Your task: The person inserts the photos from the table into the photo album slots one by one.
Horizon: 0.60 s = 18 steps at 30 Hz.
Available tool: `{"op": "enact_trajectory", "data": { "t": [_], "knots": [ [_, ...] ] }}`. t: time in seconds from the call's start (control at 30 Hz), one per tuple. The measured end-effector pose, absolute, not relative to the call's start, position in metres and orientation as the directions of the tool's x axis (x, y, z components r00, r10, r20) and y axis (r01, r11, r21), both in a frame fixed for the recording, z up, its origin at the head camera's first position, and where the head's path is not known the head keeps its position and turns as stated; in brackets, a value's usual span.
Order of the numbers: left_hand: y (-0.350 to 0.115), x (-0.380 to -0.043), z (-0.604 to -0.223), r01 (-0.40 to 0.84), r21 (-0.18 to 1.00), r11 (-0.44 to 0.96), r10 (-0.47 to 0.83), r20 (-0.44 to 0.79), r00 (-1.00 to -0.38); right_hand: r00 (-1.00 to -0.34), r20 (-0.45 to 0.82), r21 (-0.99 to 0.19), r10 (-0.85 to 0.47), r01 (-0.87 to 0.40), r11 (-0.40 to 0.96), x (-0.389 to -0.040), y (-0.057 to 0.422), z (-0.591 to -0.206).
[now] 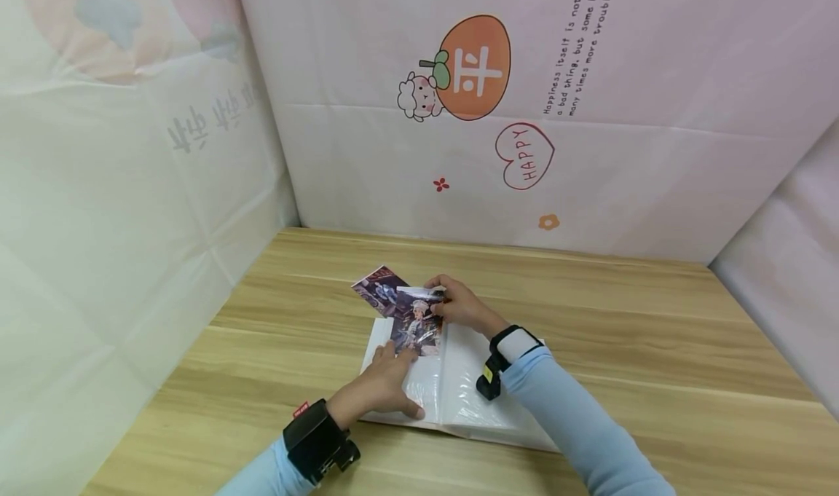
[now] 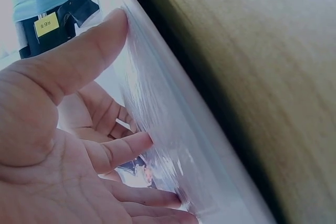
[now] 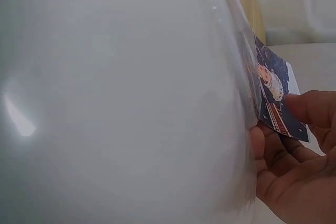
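A photo album (image 1: 465,350) with clear plastic pockets lies spread on the table. My right hand (image 1: 462,308) pinches the upper right edge of a photo (image 1: 416,325), thumb on its face and fingers behind, as the right wrist view shows. That photo's lower part lies at the left page's plastic pocket; its top sticks out past the page. Across the left page rests my left hand (image 1: 376,383), fingers extended and fingertips touching the plastic (image 2: 168,124) near the photo's lower edge. Another photo (image 1: 379,286) lies just beyond the album's far left corner, partly covered by the held one.
The wooden table (image 1: 655,343) extends around the album. A printed white cloth (image 1: 354,161) hangs behind the far edge, with more cloth at the left and right sides. Each wrist wears a black strapped device (image 1: 317,438).
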<state>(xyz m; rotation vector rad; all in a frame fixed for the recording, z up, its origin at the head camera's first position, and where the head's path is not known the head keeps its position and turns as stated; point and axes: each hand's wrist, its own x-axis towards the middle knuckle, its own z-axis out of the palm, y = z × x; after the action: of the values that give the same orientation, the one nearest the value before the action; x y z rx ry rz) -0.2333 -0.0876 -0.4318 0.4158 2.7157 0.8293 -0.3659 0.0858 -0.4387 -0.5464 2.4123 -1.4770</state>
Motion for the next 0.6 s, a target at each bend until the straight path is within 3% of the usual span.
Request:
{"op": "enact_trajectory", "data": {
  "t": [0.6],
  "knots": [
    [-0.0875,-0.2339,-0.4354,0.188,0.546,0.816,0.346,-0.201,-0.917,-0.857,-0.011,-0.8,-0.515,-0.301,0.518,-0.3576,0.0811,-0.4406]
  ]
}}
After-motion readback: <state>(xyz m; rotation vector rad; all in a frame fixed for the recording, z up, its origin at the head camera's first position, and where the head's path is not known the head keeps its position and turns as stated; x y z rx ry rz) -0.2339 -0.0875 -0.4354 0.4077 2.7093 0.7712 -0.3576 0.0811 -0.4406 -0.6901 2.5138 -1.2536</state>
